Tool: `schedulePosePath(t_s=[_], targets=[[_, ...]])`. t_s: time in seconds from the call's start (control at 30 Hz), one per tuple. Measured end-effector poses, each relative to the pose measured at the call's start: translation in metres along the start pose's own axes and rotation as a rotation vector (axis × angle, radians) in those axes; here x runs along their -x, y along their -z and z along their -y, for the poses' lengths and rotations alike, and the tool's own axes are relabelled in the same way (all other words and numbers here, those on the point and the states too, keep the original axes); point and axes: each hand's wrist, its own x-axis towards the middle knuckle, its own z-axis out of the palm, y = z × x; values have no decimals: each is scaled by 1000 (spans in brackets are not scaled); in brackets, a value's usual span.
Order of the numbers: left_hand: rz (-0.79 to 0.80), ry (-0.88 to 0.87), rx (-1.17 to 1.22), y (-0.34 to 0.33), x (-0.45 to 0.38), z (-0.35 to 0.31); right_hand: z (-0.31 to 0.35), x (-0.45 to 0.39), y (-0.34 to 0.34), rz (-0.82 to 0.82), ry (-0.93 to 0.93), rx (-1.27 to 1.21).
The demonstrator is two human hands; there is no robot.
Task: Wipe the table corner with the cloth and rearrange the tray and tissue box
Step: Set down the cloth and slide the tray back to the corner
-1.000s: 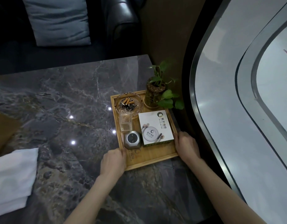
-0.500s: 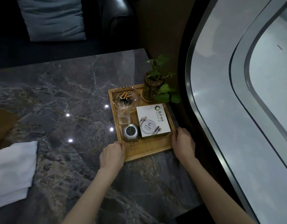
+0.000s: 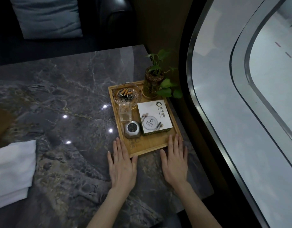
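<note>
A wooden tray (image 3: 150, 146) sits on the dark marbled desk (image 3: 63, 99), close to the desk's right edge, and serves as the landmark here. Both hands lie flat and released, fingers straight, at the tray's near edge; neither has a grip on anything. The left hand (image 3: 121, 165) rests palm down at the tray's near left corner, its fingertips reaching up beside that corner. The right hand (image 3: 174, 159) lies at the tray's near right corner, its fingertips over the near rim there.

Inside the tray, a white tissue box (image 3: 154, 118) fills the right half, lying flat with printed artwork on top. To its left, touching or just beside it, is a small grey metal puck-shaped object (image 3: 132, 130). Behind that stands a clear little holder (image 3: 125, 114), and at the tray's far left corner a glass ashtray (image 3: 127, 96) holds cigarette butts and ash. At the tray's far right corner a small potted plant (image 3: 154, 79) stands on a wooden coaster, its leaves spilling over the rim.

Well to the left of the tray, at the picture's left edge, a folded white cloth (image 3: 12, 170) lies on the desk. Far behind the tray, beyond the desk, a blue-grey cushion (image 3: 46, 15) leans on a dark seat
</note>
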Motion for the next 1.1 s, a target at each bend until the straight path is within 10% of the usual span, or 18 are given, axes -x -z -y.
schedulePosePath(t_s=[1.1], targets=[[95,-7,89,9,-63,-37,-4,-75,15,48,12,2]])
